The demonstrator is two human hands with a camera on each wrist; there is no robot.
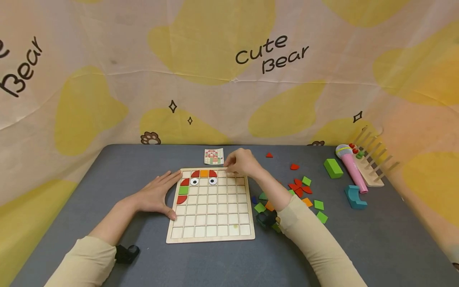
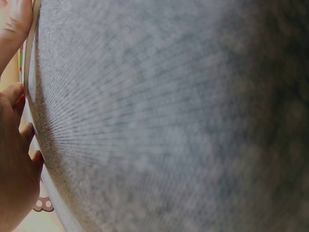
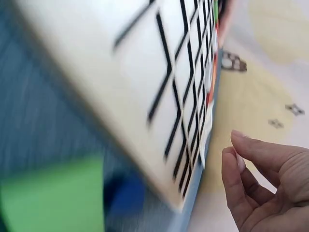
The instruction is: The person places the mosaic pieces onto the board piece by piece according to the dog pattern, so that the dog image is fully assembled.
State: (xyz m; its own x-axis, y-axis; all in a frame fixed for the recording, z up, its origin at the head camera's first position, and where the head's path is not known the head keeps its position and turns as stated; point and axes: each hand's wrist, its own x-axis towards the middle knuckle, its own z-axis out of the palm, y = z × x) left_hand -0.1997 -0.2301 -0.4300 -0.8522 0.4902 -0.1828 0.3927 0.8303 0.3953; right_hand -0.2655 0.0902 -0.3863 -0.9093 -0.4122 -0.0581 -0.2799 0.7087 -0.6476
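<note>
A wooden grid board lies on the dark table. My left hand rests along its left side, fingers and thumb spread at the rim. Over the far edge of the board is my right hand, its thumb and index tips close together with nothing visible between them in the right wrist view. Just left of it lies a small picture card. In the grid's upper left sit several red curved pieces, an orange square, a green square and two round eye pieces.
Loose red pieces, green squares and orange squares lie right of the board, partly behind the right forearm. Farther right are a green block, a teal arch block, a pink toy microphone and a pegged wooden stand.
</note>
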